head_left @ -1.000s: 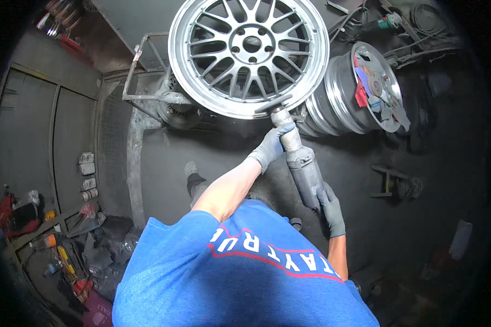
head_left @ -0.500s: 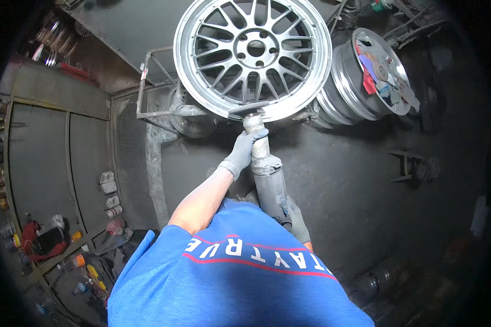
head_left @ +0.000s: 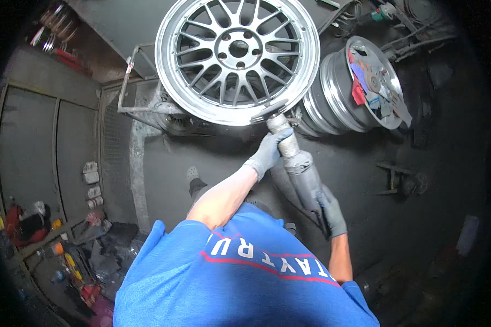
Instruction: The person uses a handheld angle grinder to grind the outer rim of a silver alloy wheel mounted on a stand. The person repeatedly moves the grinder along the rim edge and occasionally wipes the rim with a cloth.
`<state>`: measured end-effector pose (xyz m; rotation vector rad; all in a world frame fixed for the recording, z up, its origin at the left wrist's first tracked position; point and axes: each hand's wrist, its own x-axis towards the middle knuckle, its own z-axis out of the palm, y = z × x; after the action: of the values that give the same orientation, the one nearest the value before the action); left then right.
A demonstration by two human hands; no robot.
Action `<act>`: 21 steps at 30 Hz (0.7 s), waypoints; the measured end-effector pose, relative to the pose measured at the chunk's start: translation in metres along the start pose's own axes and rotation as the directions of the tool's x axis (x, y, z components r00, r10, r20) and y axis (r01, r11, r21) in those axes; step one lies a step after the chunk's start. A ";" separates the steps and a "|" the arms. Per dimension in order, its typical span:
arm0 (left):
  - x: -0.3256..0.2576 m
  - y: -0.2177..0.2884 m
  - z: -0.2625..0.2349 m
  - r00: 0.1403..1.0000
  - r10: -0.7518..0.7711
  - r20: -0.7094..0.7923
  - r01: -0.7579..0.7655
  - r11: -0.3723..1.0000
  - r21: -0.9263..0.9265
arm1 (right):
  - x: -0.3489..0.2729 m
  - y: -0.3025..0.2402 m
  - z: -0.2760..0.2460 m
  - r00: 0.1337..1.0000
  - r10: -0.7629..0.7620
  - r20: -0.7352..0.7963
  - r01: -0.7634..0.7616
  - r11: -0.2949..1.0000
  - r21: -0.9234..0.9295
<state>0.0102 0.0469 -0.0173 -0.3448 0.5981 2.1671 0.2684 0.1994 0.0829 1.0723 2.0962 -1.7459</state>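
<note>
Head view, left hand [head_left: 267,152] with fingers wrapped round neck of grey power tool [head_left: 303,174], right hand [head_left: 333,212] clasping its rear, fingertips partly hidden, disc [head_left: 268,110] at lower edge of spoked wheel [head_left: 239,37], second wheel [head_left: 337,90] close right, dark floor [head_left: 360,155] stretching below.

Silver wheel [head_left: 228,47], grey power tool [head_left: 304,179]

The wheel [head_left: 251,61] looks metallic, its lip [head_left: 166,60] smooth and glossy, its hub [head_left: 237,35] satin, while the power tool [head_left: 304,175] looks dull and dusty, the gloves [head_left: 267,152] matt fabric and the shirt [head_left: 240,291] cloth
</note>
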 end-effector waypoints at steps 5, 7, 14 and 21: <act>0.033 -0.022 0.035 0.998 -0.008 0.069 0.014 0.997 -0.075 | 0.031 -0.032 -0.080 0.997 -0.069 -0.017 0.066 0.989 -0.129; 0.035 -0.024 0.042 0.998 -0.048 0.047 0.052 0.995 -0.089 | 0.032 -0.052 -0.088 0.999 -0.041 -0.004 0.040 0.992 -0.121; 0.012 -0.013 0.012 0.996 0.092 -0.017 -0.093 0.990 -0.105 | 0.035 -0.015 -0.049 0.998 0.030 0.060 -0.032 0.999 0.032; -0.053 0.044 -0.049 0.966 0.211 -0.147 -0.196 0.975 0.109 | 0.020 0.011 0.056 0.978 -0.008 0.207 -0.001 0.999 0.044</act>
<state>0.0095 -0.0368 -0.0226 -0.4232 0.8546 2.3116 0.2458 0.1556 0.0474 0.8563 1.9434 -1.8264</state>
